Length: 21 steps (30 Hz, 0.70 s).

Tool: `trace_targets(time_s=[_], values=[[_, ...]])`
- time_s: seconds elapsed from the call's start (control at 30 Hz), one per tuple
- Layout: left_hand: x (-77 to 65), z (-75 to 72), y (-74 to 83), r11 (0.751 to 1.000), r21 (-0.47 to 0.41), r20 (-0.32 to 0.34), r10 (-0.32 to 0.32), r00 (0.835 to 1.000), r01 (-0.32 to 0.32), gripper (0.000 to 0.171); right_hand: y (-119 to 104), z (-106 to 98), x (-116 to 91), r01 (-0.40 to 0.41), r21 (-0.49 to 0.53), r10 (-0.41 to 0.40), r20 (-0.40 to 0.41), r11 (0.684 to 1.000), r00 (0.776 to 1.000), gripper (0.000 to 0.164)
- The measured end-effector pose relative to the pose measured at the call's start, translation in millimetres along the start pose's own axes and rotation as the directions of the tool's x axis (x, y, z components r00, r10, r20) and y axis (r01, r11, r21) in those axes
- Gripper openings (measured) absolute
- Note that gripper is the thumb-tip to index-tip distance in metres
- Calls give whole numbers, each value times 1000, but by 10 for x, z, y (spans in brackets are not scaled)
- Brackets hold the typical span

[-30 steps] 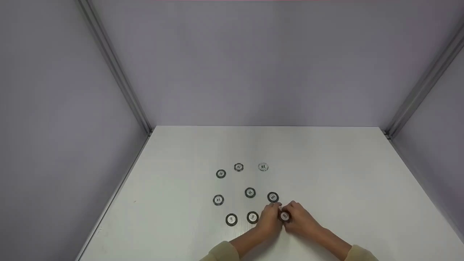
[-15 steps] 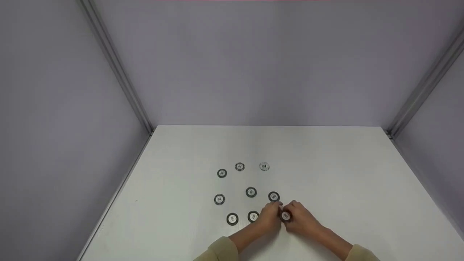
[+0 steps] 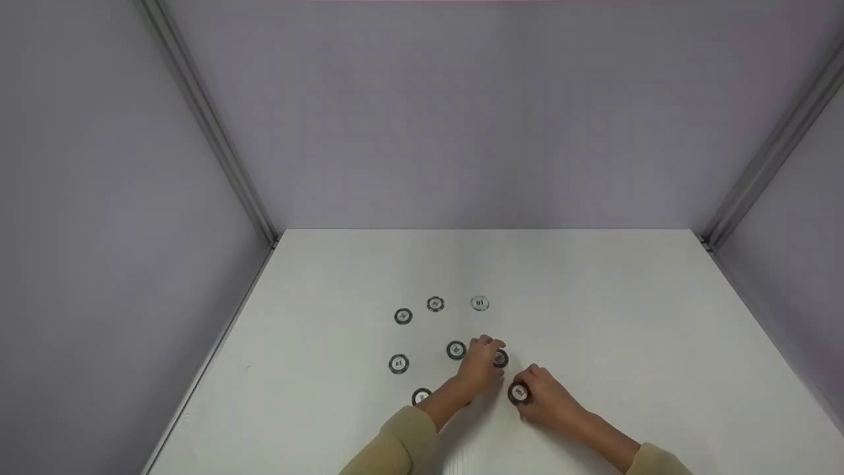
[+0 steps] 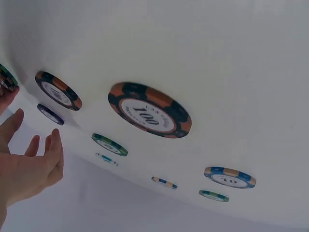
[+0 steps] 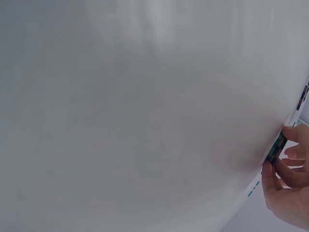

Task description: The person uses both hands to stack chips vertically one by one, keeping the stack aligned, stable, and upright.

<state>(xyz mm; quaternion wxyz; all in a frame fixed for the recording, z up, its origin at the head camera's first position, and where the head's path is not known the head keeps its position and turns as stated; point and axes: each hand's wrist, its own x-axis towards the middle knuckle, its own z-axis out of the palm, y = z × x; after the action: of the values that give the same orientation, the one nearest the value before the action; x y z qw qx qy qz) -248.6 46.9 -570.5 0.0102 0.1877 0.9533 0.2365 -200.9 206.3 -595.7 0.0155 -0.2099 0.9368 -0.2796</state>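
My right hand (image 3: 546, 397) grips a short stack of poker chips (image 3: 519, 393) on the white table. In the right wrist view, its thumb and fingers pinch the stack (image 5: 276, 148) by the edges. My left hand (image 3: 481, 364) reaches over the table beside a dark poker chip (image 3: 501, 358), partly covering it. The left wrist view shows that hand (image 4: 34, 166) with fingers spread and bent, apart from the dark chip (image 4: 49, 114). An orange-and-black 100 chip (image 4: 149, 110) lies under the left wrist, mostly hidden in the head view.
Several other chips lie flat and spread out: a white 10 chip (image 3: 480, 303), a green-rimmed chip (image 3: 456, 350), a blue-rimmed 10 chip (image 3: 399, 363) and two at the back left. Another chip (image 3: 422, 396) is partly behind the left forearm. Grey walls (image 3: 422, 119) enclose the table.
My left hand has left the stack, moving forward and left to the dark chip. Its forearm now covers a nearer chip. My right hand stays at the stack.
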Motion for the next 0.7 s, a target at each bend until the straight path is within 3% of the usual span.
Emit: trace_targets(time_s=[0.13,0.3,0.7], values=[[49,50,7,992,120,40,28,999,-33,45,-21,8,-1,-20,-6,21,19,1000,1000,39],[93,108,18,979,198,60,41,997,-52,35,-31,9,-3,-29,6,29,19,1000,999,38],[113,155,-27,967,242,12,84,996,-85,18,-24,20,14,-6,-8,6,23,1000,1000,37]])
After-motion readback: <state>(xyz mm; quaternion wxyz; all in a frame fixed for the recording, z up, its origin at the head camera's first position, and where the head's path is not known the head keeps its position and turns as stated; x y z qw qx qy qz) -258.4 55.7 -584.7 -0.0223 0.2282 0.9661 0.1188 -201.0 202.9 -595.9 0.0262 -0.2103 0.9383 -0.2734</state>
